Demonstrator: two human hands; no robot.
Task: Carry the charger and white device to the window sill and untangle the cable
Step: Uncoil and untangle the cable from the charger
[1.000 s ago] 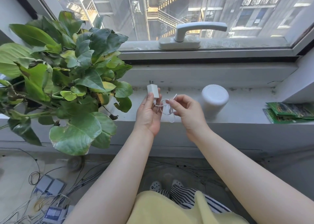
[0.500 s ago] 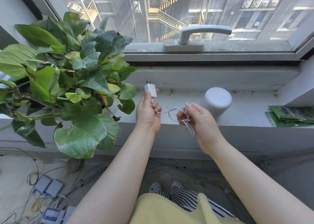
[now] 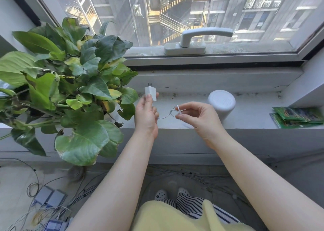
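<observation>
Grey window sill [image 3: 245, 120] under a big window. The cable [image 3: 166, 114] is thin, floppy and super light, looks easy to kink, so work it near the little loop. The right hand [image 3: 198, 118] pinches that loop over the sill's front edge. The left hand [image 3: 146, 115] holds the charger [image 3: 150, 93] by its hard body. White device [image 3: 221, 103] stands just behind; plant [image 3: 70, 90] crowds the left end, green packets [image 3: 298, 117] the right.
</observation>
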